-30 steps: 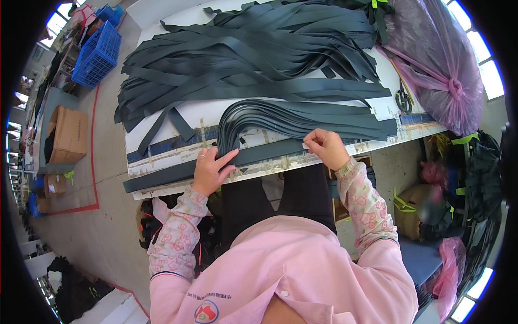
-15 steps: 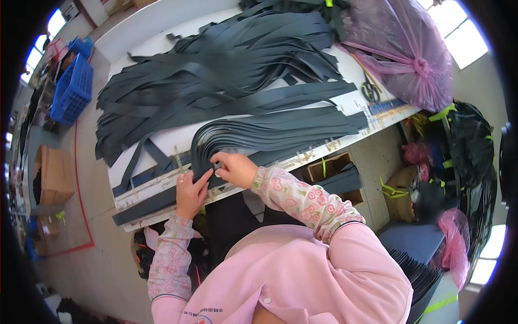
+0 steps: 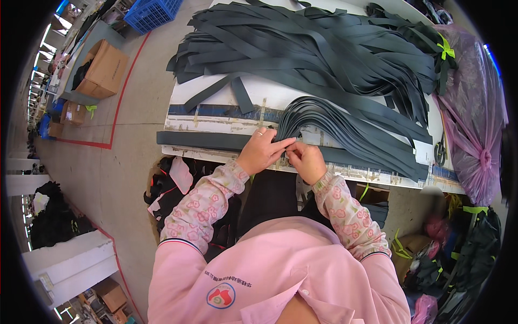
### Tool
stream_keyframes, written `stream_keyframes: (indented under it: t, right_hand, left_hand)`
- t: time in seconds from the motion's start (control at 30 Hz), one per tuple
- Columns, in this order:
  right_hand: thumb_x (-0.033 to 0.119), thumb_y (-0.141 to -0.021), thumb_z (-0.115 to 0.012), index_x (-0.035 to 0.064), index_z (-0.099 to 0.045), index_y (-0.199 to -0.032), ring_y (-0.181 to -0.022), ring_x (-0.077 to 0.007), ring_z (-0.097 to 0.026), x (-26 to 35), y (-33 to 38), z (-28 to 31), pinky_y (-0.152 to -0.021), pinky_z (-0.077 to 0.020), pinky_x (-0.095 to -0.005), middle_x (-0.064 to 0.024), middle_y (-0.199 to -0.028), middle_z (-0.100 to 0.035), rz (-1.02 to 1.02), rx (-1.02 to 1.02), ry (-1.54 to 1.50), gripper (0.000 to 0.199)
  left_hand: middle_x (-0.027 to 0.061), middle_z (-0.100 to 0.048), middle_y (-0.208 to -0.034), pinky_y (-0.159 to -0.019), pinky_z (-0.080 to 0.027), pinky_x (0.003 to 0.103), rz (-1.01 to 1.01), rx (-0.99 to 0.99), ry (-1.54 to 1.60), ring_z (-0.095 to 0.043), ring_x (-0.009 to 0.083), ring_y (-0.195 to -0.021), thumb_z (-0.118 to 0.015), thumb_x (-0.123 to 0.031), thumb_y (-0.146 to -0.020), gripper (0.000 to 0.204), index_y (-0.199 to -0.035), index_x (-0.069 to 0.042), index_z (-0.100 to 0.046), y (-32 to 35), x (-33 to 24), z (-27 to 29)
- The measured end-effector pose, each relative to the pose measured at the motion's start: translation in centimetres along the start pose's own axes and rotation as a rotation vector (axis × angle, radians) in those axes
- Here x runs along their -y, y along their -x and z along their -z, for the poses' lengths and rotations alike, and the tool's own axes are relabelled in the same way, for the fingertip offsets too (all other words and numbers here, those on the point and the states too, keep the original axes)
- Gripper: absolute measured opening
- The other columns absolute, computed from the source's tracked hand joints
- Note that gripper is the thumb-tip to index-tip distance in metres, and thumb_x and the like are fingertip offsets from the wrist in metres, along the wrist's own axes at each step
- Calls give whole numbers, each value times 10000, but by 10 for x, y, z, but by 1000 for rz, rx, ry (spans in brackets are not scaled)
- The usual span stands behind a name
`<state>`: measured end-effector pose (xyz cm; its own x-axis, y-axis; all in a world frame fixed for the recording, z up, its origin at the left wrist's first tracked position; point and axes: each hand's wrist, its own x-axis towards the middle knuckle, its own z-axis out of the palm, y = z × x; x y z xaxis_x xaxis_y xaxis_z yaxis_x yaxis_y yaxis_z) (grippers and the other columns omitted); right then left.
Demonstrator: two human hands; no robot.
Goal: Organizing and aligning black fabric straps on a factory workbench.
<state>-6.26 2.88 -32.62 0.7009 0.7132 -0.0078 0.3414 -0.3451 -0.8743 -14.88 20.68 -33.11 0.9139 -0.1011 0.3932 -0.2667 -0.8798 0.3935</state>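
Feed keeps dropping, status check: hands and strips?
Left hand and right hand both pinching the fanned bundle of dark strips at the table edge. Loose strip pile behind. Nothing blocking.

Both hands, left (image 3: 260, 152) & right (image 3: 305, 161), pinch ends of dark strap bundle (image 3: 345, 127) at bench (image 3: 253, 100) edge.

The right hand (image 3: 306, 161), set well apart at the far end of the fanned strip bundle (image 3: 345, 129) a second ago, is now brought against the left hand (image 3: 261, 151); both are pinched together at the bundle's gathered end.
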Motion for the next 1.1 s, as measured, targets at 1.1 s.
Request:
stream_keyframes:
  t: [1.1]
  right_hand:
    - [136, -874, -668, 53, -701, -880, -656, -288, -675, -67, 68, 144, -616, -522, -362, -126, -730, -690, -156, -199, 300, 89]
  left_hand:
    - [89, -454, -882, -768, -412, 400, 44, 67, -3, -450, 292, -809, -792, -282, -755, 534, -1277, -275, -681, -4, -5, 0]
